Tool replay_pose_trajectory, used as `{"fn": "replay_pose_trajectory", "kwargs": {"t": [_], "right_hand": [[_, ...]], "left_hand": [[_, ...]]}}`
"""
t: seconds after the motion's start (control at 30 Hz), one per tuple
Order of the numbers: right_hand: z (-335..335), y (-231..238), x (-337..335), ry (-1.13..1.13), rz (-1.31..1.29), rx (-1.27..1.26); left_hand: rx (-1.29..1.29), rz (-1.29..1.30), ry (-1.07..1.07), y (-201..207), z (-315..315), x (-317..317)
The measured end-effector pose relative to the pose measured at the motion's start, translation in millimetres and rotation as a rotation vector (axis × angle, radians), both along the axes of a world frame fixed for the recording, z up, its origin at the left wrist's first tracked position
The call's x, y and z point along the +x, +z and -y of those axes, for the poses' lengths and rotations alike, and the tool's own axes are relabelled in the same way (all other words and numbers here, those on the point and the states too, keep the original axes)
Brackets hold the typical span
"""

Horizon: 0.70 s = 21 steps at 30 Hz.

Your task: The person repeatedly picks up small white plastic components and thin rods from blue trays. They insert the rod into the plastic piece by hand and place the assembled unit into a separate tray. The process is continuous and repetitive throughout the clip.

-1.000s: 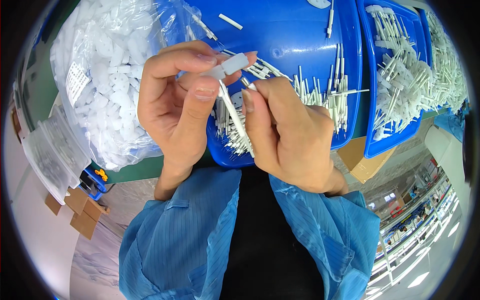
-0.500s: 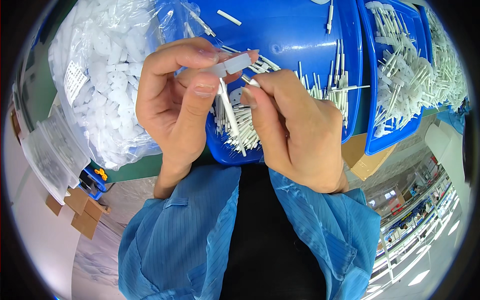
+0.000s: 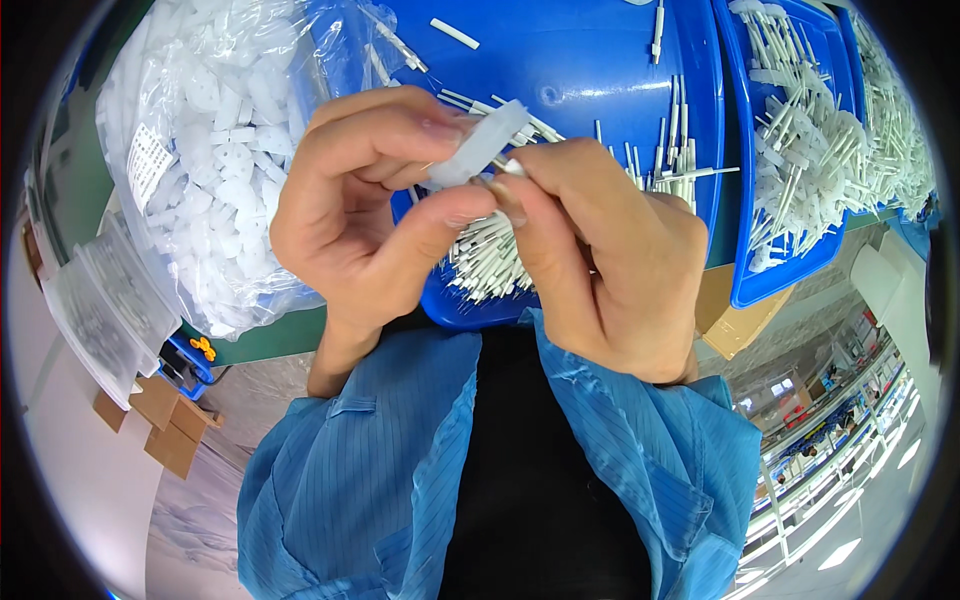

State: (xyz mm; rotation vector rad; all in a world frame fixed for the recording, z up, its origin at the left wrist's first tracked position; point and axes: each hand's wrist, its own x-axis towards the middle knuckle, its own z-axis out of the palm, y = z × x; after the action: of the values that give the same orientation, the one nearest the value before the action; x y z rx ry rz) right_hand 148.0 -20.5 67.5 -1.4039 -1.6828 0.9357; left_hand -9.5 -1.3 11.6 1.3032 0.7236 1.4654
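Observation:
Between the fingers and thumb of my left hand [image 3: 365, 195] is a translucent white plastic piece [image 3: 483, 143], tilted up to the right. My right hand [image 3: 605, 245] pinches a thin white rod with a metal end [image 3: 514, 168] against the underside of that piece; most of the rod is hidden by the fingers. Both hands meet above a blue tray [image 3: 560, 70]. Beneath them lies a heap of white rods with thin metal ends [image 3: 492, 262], partly covered by my hands.
On the left, a clear plastic bag [image 3: 225, 170] is full of white plastic pieces. Another blue tray [image 3: 738, 285] on the right holds pieces fitted with rods. A cardboard box [image 3: 745, 315] sits below it. Orange parts [image 3: 203, 348] lie in a small blue container at the lower left.
The plastic piece has turned, its right end now tipped higher, and the white rod that hung below it no longer shows. My hands have come together, the right-hand rod now at the piece.

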Motion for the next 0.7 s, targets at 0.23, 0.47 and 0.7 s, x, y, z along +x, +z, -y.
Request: {"fn": "replay_pose_trajectory", "kwargs": {"t": [0.23,0.47,0.7], "right_hand": [[-4.3,-19.3,8.3,0.143,-0.582,-0.33],[3.7,-17.6,3.2,0.069,-0.019,0.105],[6.5,-22.3,4.0,0.084,0.101,0.298]], "left_hand": [[0.015,-0.053,-0.031,2.4,-4.4,-6.9],[0.091,-0.131,-0.004,9.5,-7.8,-2.4],[0.146,-0.102,0.048,16.7,-2.1,3.8]]}}
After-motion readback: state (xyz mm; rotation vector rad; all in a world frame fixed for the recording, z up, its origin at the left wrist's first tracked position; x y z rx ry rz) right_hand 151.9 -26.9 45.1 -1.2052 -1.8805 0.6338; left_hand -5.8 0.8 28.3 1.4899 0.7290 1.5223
